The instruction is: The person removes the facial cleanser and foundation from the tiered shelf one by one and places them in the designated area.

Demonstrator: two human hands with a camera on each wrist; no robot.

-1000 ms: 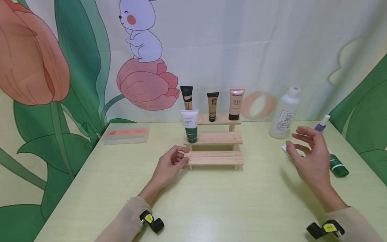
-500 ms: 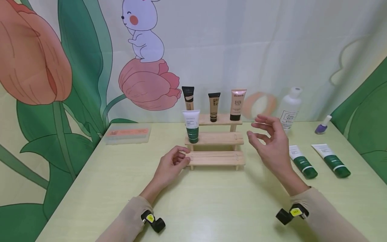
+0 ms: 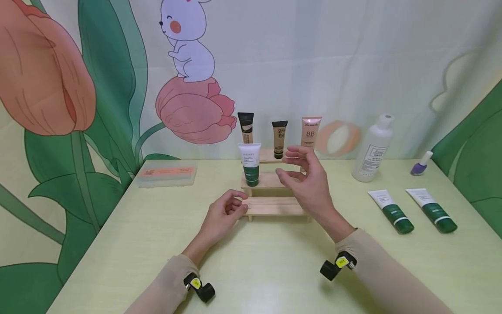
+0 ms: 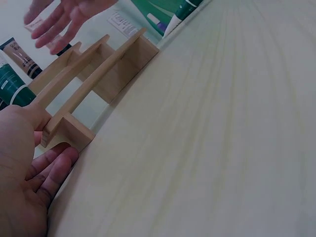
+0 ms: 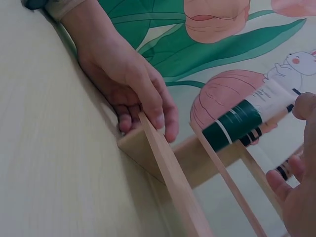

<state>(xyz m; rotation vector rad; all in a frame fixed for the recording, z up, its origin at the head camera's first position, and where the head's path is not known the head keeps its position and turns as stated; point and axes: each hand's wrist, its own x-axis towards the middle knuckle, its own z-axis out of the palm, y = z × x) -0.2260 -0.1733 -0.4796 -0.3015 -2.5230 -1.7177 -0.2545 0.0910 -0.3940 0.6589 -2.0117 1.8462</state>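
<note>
My left hand (image 3: 221, 213) pinches the left end of the wooden rack (image 3: 274, 206); my right hand (image 3: 310, 185), empty, thumb and fingers parted, hovers before the pink tube (image 3: 311, 129), which a stray knuckle could topple, while a left-hand tug could rock everything standing. Counted: one rack; four upright tubes (image 3: 279, 137), three up top, one mid-tier; two green-and-white tubes (image 3: 392, 212) lying at right; one white bottle (image 3: 373, 150); one small purple bottle (image 3: 420, 167); one flat case (image 3: 167, 174).
</note>
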